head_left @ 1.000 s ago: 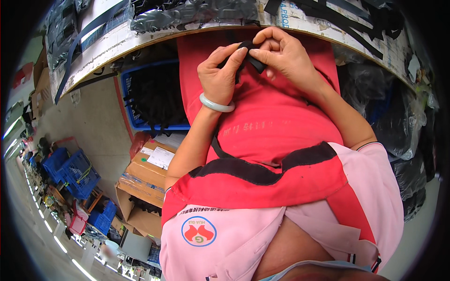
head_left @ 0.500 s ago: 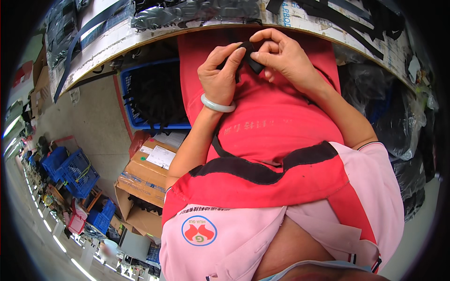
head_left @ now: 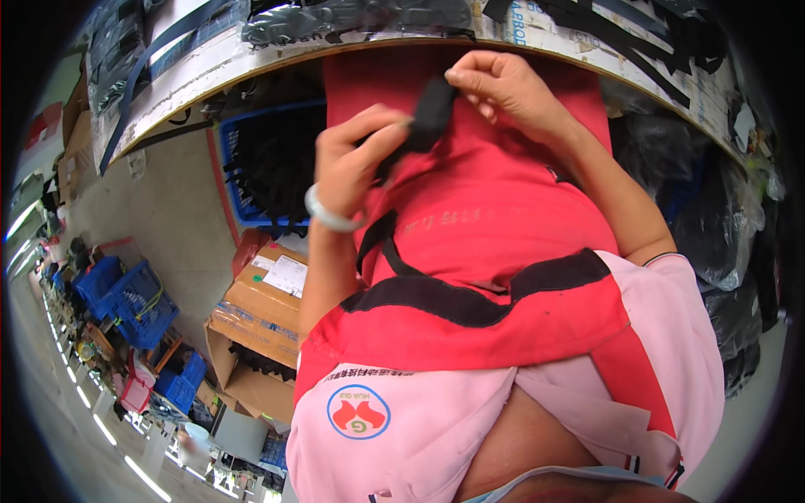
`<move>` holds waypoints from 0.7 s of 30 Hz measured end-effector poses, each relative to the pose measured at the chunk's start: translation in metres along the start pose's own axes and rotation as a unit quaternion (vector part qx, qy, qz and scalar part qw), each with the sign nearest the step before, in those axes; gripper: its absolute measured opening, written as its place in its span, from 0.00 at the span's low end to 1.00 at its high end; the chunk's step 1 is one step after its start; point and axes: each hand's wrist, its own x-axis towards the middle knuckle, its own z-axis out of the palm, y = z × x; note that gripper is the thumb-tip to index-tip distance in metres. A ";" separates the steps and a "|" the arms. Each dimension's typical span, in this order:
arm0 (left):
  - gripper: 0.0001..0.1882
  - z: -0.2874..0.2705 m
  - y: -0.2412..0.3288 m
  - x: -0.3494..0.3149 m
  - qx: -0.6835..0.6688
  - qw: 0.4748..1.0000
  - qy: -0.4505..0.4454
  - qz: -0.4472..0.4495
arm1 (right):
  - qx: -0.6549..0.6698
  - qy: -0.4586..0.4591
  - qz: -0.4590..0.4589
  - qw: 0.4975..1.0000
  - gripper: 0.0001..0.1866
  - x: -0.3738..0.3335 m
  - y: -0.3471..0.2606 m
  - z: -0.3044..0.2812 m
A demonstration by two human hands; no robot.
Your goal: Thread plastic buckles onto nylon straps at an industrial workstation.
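My left hand [head_left: 356, 163], with a pale bangle on its wrist, and my right hand [head_left: 499, 88] are raised in front of my red apron [head_left: 495, 243], just below the edge of a wooden worktable [head_left: 251, 59]. Between them they hold a small black strap piece [head_left: 423, 121]: my right fingers pinch its upper end and my left fingers grip its lower end. A thin black strap [head_left: 377, 247] hangs down the apron under my left wrist.
Black straps and bagged black parts [head_left: 352, 17] lie on the worktable. A blue crate [head_left: 260, 163] full of black pieces sits under it. An open cardboard box [head_left: 260, 314] stands on the floor at left, more blue crates [head_left: 126, 298] beyond. Dark plastic bags [head_left: 713, 210] are piled at right.
My left hand has dropped lower and away from my right hand, pulling the black piece out longer between them. The right hand stays near the table edge.
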 end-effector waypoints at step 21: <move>0.16 0.002 -0.046 0.020 -0.208 0.975 0.080 -0.013 | -0.087 -0.115 0.046 0.988 0.11 0.006 -0.001 0.034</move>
